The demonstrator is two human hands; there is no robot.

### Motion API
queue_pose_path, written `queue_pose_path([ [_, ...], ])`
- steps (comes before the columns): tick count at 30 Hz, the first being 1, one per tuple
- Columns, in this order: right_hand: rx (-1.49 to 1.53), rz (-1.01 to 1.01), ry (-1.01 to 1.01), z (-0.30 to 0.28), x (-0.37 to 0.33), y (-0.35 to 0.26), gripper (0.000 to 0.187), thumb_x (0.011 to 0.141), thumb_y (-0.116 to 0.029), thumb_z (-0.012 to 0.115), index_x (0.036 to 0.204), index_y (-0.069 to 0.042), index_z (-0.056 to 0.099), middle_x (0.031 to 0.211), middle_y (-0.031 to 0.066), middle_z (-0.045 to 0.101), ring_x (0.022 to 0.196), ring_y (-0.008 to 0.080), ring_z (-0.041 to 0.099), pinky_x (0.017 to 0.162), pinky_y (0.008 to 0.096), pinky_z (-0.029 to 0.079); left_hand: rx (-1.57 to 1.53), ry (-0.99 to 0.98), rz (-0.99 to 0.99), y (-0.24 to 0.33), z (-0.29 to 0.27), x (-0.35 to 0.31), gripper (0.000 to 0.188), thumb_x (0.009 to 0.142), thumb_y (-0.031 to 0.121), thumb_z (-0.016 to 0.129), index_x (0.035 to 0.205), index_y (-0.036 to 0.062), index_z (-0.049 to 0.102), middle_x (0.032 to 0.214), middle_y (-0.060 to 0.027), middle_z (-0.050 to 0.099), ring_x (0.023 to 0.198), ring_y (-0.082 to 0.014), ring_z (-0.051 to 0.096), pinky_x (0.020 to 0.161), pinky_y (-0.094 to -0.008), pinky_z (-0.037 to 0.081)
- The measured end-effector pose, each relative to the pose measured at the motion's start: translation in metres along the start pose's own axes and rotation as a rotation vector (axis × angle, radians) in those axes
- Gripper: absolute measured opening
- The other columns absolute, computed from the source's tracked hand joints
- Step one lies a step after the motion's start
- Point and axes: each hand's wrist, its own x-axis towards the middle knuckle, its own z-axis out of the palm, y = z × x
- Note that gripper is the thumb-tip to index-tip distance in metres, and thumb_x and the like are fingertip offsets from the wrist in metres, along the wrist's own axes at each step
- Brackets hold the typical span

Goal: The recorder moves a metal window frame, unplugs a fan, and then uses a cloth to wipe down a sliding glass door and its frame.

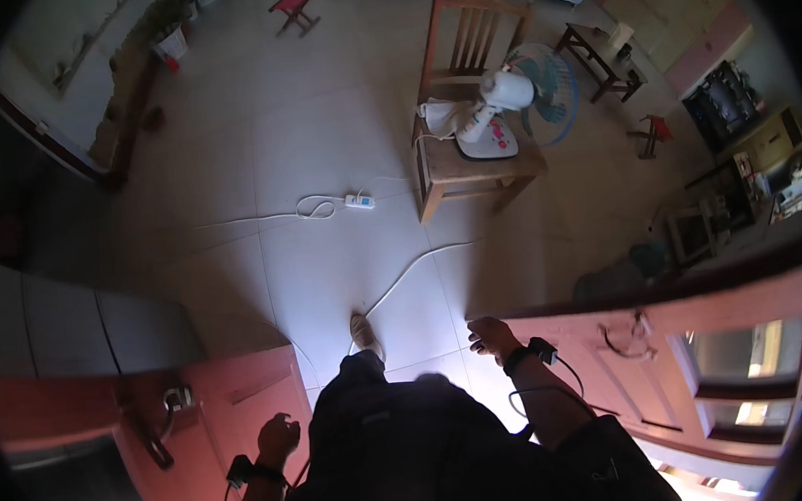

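Observation:
I stand between two red door leaves. My left hand (pixel 280 436) hangs in front of the left door (pixel 251 385), with its fingers loosely bent and nothing visible in them. Close to the top edge of the right door (pixel 578 350) is my right hand (pixel 493 338). Its fingers are a little apart and slightly curled, holding nothing that I can see; whether they touch the door edge I cannot tell. Dark bands with small boxes and cables sit on both wrists. One shoe (pixel 363 332) shows on the tiled floor, beside a white cable (pixel 412 270).
Ahead on the right, a wooden chair (pixel 479 164) carries a white fan (pixel 508 91) and a cloth. A white power strip (pixel 359 201) with its cord lies on the tiles. Red folding stools (pixel 293 5), a low table (pixel 602 56) and potted plants (pixel 173 44) stand farther off.

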Motion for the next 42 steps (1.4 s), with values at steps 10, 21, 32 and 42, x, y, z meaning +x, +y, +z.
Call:
queue_pose_path([
  [10, -0.021, 0.031, -0.075, 0.059, 0.121, -0.176, 0.028, 0.088, -0.025, 0.062, 0.103, -0.002, 0.062, 0.082, 0.0072, 0.064, 0.062, 0.0146, 0.060, 0.052, 0.0262, 0.047, -0.073, -0.065, -0.120, 0.049, -0.121, 0.160, 0.036, 0.085, 0.029, 0.055, 0.109, 0.0027, 0.063, 0.102, -0.0163, 0.069, 0.096, -0.0320, 0.065, 0.085, -0.0406, 0.051],
  [21, -0.407, -0.087, -0.328, 0.119, 0.359, -0.303, 0.045, 0.086, -0.035, 0.063, 0.117, -0.003, 0.060, 0.094, 0.0116, 0.068, 0.079, 0.0197, 0.067, 0.066, 0.0314, 0.054, -0.120, -0.090, -0.271, 0.082, -0.135, 0.281, 0.030, 0.081, 0.022, 0.058, 0.100, -0.0009, 0.065, 0.096, -0.0200, 0.068, 0.090, -0.0343, 0.066, 0.084, -0.0415, 0.051],
  [32, -0.694, -0.349, -0.173, 0.195, 0.587, -0.289, 0.052, 0.085, -0.037, 0.063, 0.128, -0.010, 0.053, 0.136, 0.0146, 0.045, 0.123, 0.0319, 0.048, 0.102, 0.0388, 0.042, -0.042, -0.346, -0.373, 0.061, -0.131, 0.439, 0.031, 0.084, 0.020, 0.054, 0.107, -0.0006, 0.063, 0.098, -0.0225, 0.068, 0.094, -0.0365, 0.066, 0.085, -0.0426, 0.051],
  [42, -1.164, -0.177, -0.324, 0.270, 0.729, -0.267, 0.071, 0.087, -0.031, 0.059, 0.146, -0.008, 0.028, 0.154, 0.0155, 0.023, 0.129, 0.0354, 0.045, 0.101, 0.0435, 0.043, -0.055, -0.402, -0.439, 0.012, -0.096, 0.539, 0.028, 0.085, 0.018, 0.058, 0.106, -0.0007, 0.062, 0.095, -0.0217, 0.068, 0.089, -0.0344, 0.067, 0.080, -0.0412, 0.053],
])
